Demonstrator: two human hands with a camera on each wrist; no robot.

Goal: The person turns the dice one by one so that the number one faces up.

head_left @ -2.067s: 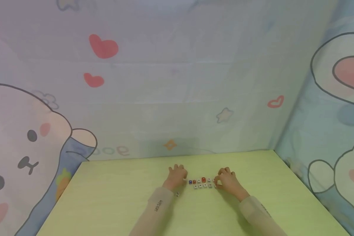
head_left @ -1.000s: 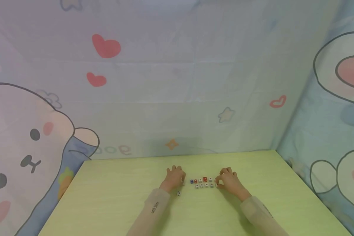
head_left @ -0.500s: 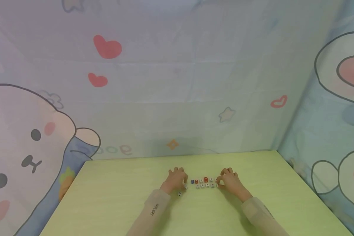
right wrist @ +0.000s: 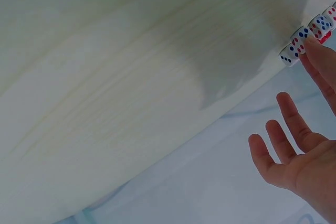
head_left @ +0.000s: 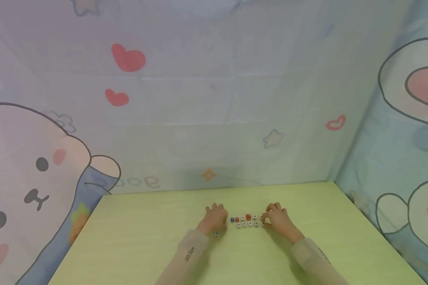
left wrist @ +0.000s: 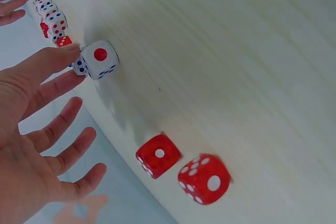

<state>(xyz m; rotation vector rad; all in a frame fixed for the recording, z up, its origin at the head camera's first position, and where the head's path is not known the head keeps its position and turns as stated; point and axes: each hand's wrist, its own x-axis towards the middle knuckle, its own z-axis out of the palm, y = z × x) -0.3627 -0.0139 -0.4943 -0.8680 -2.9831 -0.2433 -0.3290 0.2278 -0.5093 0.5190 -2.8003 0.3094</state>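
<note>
In the left wrist view, my left hand (left wrist: 39,129) pinches a small white die with blue pips (left wrist: 79,67) between thumb and index finger, the other fingers spread. Close beside it sits a larger-looking white die with one red pip (left wrist: 101,56). Past the left hand in the head view lie two rows of dice: the back row has a blue die (head_left: 232,219) and a red die (head_left: 248,217), the front row white dice (head_left: 244,225). My right hand (head_left: 279,219) holds the white dice (right wrist: 300,38) at the rows' right end with thumb and index finger.
Two red dice (left wrist: 159,155) lie on the table near the left hand in the left wrist view. In the head view, a loose die (head_left: 216,234) rests by the left wrist. A cartoon-print cloth (head_left: 185,99) stands behind the pale green table (head_left: 135,237).
My left hand drew back slightly to the left, then came right toward the rows with a white die at its fingertips. The right hand stays at the rows' right end.
</note>
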